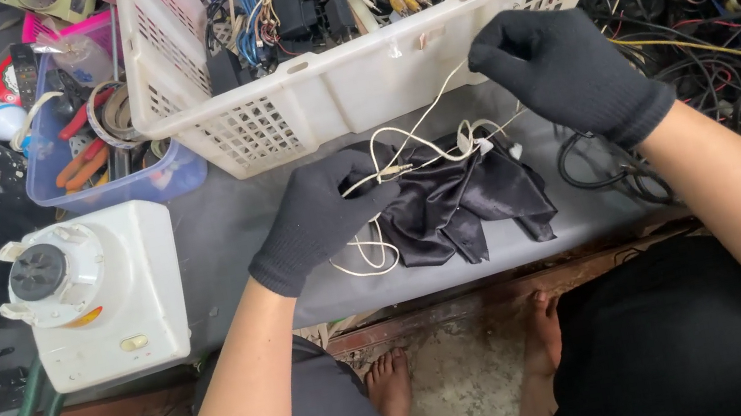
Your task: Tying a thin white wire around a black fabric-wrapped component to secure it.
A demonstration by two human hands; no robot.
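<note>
My left hand [316, 217] pinches the tangled white earphone cord [412, 155] over the black cloth [472, 205] while my right hand [560, 73] grips its far end, so I should pull gently, loop by loop.

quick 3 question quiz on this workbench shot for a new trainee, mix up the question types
1. True or false: both hands wear black gloves.
2. Multiple choice: the white cord runs between the hands above which thing? A) black cloth B) blue tub C) white appliance base
3. Short answer: what fills the white basket behind the hands?

Key
1. True: the left hand and right hand are both gloved in black.
2. A: the black cloth lies under it; the blue tub and white appliance base sit off to the left.
3. Tangled cables, plugs and adapters.
</note>
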